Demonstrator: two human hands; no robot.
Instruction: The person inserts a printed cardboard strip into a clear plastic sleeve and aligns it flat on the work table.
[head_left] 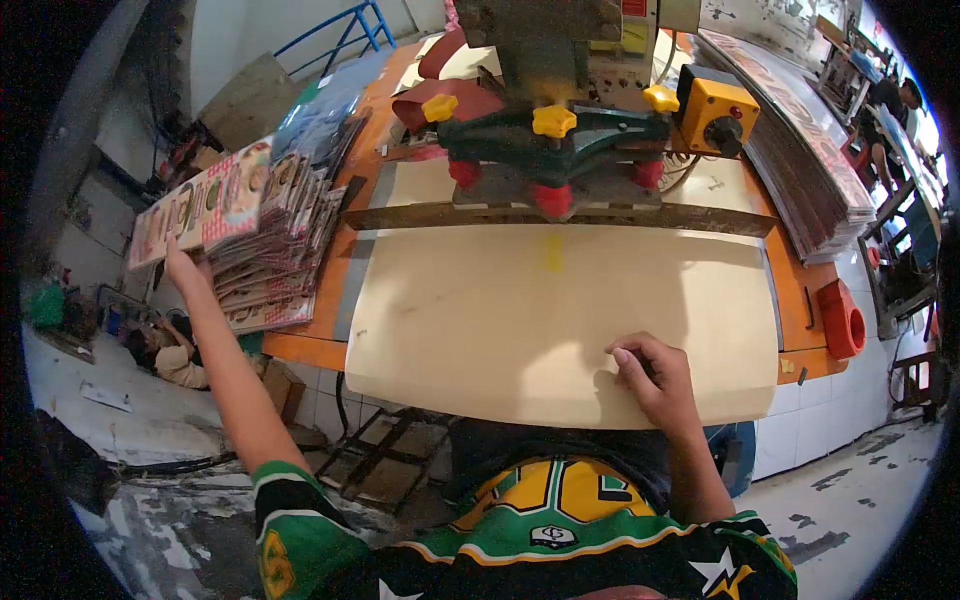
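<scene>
My left hand (pixel 183 268) is closed on the lower edge of a printed sheet (pixel 205 200) with food pictures, lettering and a red-checked pattern. That sheet is tilted above an uneven stack of similar printed pieces (pixel 285 240) on the table's left side. My right hand (pixel 655 378) hovers over or rests on the near right part of a cream-coloured board (pixel 520 310); I cannot tell which. Its fingers are curled, thumb near the index finger, with nothing visible in them. Behind the board stands a press (pixel 560 140) with yellow knobs and a long metal bar across its front.
A tall stack of printed sheets (pixel 800 150) lies along the right. A yellow control box (pixel 716 112) sits on the press. A red ring-shaped holder (pixel 840 320) is at the orange table's (pixel 305 347) right edge. One person (pixel 180 360) is low at left, another (pixel 888 110) far right.
</scene>
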